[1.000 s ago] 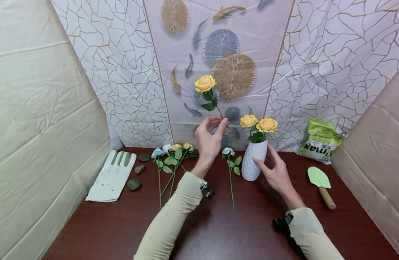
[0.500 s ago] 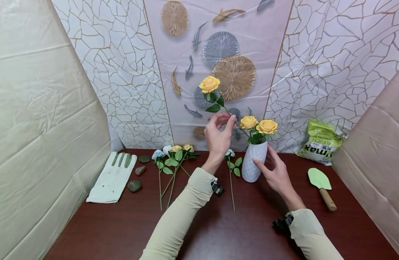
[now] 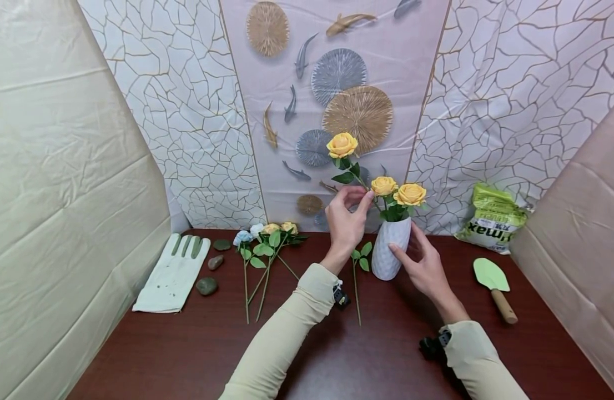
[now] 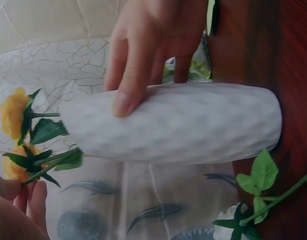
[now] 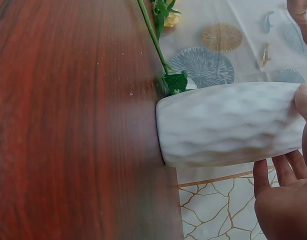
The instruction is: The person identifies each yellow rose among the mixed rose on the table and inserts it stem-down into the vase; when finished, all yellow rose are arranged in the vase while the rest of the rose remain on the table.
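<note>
My left hand [image 3: 347,222] pinches the stem of a yellow rose [image 3: 342,145] between thumb and fingers. The bloom leans up and left, and its stem slants down toward the mouth of a white dimpled vase [image 3: 388,258]. Two more yellow roses stand in that vase, a left one [image 3: 384,186] and a right one [image 3: 410,194]. With thumb in front and fingers behind, my right hand [image 3: 428,269] holds the vase upright on the table. The left wrist view shows the vase [image 4: 183,125] sideways, with the stem running into its mouth beside the leaves.
A pale flower with a green stem [image 3: 357,291] lies just left of the vase. Farther left lie blue, white and yellow flowers [image 3: 264,250], several stones [image 3: 207,285] and a white glove [image 3: 169,278]. A green trowel [image 3: 492,275] and a green bag [image 3: 494,219] are on the right.
My left hand has moved right and slightly down with the yellow rose, bringing its stem to the vase's mouth. The right hand and the vase have stayed in place.
</note>
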The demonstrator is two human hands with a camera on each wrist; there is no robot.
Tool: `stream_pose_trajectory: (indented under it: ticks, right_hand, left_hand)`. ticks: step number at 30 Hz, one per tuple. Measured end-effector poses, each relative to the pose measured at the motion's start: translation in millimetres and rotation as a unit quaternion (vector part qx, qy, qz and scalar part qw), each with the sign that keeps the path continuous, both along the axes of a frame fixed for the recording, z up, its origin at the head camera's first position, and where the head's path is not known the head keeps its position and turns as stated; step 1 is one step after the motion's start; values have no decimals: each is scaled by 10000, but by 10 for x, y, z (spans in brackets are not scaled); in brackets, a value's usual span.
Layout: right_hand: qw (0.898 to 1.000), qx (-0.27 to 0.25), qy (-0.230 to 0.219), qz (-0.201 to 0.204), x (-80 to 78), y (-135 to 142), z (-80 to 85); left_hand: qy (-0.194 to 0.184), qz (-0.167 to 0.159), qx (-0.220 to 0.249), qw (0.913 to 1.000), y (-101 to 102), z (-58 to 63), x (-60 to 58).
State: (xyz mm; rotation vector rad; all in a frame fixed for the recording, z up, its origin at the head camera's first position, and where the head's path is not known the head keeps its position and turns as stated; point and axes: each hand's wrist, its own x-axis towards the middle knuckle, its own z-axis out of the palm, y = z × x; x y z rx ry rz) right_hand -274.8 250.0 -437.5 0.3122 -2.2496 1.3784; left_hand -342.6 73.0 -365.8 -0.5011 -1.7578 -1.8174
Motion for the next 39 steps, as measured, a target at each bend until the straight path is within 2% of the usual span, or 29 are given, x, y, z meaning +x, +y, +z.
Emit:
stream_pose_trajectory:
  ticks: [2,9,13,19,26,30,35,39]
  right_hand:
    - [10000,4,4,-5,0,-1,3]
    - [10000,-1,-36,-49,12,-17,15]
    - [10000,-27,-22,-68,19,-27,33]
    - [9999,-12,-72,-78,-6,-9,11]
    - [9997,-7,-173,-142,-165,108,-228]
    - [9999,7,-95,-139,-218,153,-311]
    - [9999,0,-27,-119,-230,153,-320]
    - [9999,9,-31,-104,-116,80,-166]
  left_hand:
    - [-108,138,-200,9996,26,-39,-5]
    - [-487,293,-599,9966,122,-159,-18]
    - [-539,379,-861,9941,156,-191,-25]
    - [-548,149,-1102,9923,171,-219,-38]
    - [-769,-304,-1688,9822,151,-315,-7]
    - [-795,-349,-1620,9830,139,-328,-4]
    - [-712,-215,-1296,9888,139,-302,-41]
    - [-608,-106,-1224,9906,162,-271,-57]
